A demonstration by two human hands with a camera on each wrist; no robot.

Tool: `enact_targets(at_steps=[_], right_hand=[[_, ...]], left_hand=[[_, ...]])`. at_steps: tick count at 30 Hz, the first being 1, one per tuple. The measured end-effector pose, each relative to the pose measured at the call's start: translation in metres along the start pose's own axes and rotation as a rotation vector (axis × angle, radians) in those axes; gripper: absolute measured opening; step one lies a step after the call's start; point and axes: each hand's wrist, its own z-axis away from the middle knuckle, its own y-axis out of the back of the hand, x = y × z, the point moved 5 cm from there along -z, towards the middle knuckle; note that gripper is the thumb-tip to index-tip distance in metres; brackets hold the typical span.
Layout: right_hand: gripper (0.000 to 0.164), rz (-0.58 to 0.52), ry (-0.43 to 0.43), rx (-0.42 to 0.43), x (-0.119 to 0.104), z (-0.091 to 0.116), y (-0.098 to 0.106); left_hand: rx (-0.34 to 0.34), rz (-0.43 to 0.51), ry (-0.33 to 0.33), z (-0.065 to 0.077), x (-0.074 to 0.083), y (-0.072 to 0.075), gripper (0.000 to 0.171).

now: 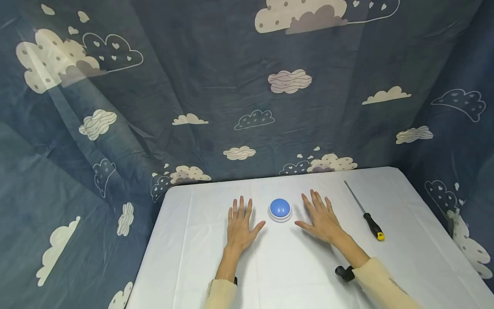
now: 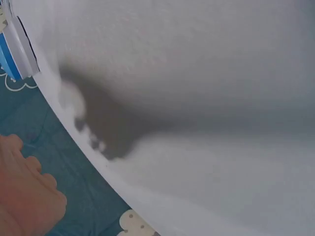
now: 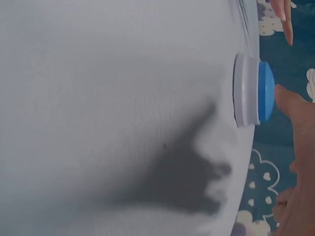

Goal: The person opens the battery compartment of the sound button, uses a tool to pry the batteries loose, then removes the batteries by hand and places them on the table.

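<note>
Between the two hands sits a round blue push button (image 1: pixel 280 208) on a white base, also seen from the side in the right wrist view as a blue dome (image 3: pixel 266 92). To its left, my left hand (image 1: pixel 240 229) has its fingers spread and holds nothing. My right hand (image 1: pixel 322 221) is on the button's other side, fingers straight and spread, likewise with nothing in it. Both hands cast shadows on the white cloth and appear to hover over it. Right of the right hand lies a screwdriver (image 1: pixel 364 210) with a black and yellow handle.
A white cloth covers the table (image 1: pixel 208 249). Dark blue curtains (image 1: pixel 216 56) with cloud prints hang behind and on both sides, close to the table's edges. A black wrist device (image 1: pixel 344 273) sticks out beside the right sleeve.
</note>
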Motion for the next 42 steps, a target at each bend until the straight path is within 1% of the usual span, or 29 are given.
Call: enact_targets(at_steps=[4, 6, 13, 19, 22, 25, 30, 32, 37, 39, 42], right_hand=[[0.096, 0.023, 0.029, 0.021, -0.007, -0.006, -0.007], [0.095, 0.04, 0.04, 0.018, -0.011, -0.008, -0.011], [0.088, 0.054, 0.069, 0.013, -0.022, -0.013, -0.02], [0.084, 0.062, 0.094, 0.009, -0.028, -0.02, -0.023], [0.08, 0.058, 0.11, 0.0, -0.031, -0.023, -0.026], [0.076, 0.045, 0.122, -0.021, -0.035, -0.026, -0.03], [0.071, 0.025, 0.134, -0.044, -0.041, -0.028, -0.035], [0.069, 0.025, 0.142, -0.05, -0.042, -0.028, -0.037], [0.067, 0.007, 0.155, -0.064, -0.042, -0.029, -0.041], [0.066, 0.0, 0.154, -0.055, -0.041, -0.03, -0.042], [0.066, -0.002, 0.157, -0.024, -0.04, -0.031, -0.042]], left_hand=[[0.0, -0.001, -0.023, -0.007, 0.006, -0.006, 0.088], [-0.008, -0.003, -0.036, -0.009, 0.01, -0.009, 0.088], [-0.07, -0.022, -0.069, -0.014, 0.02, -0.022, 0.087], [-0.1, 0.004, -0.096, -0.025, 0.027, -0.03, 0.087], [-0.117, 0.009, -0.125, -0.03, 0.032, -0.035, 0.087], [-0.124, 0.01, -0.154, -0.032, 0.036, -0.041, 0.086], [-0.164, 0.017, -0.169, -0.031, 0.043, -0.048, 0.086], [-0.164, 0.017, -0.181, -0.031, 0.045, -0.048, 0.084], [-0.13, -0.027, -0.2, -0.032, 0.048, -0.048, 0.078], [-0.128, -0.034, -0.196, -0.032, 0.049, -0.048, 0.077], [-0.109, -0.012, -0.192, -0.033, 0.05, -0.047, 0.074]])
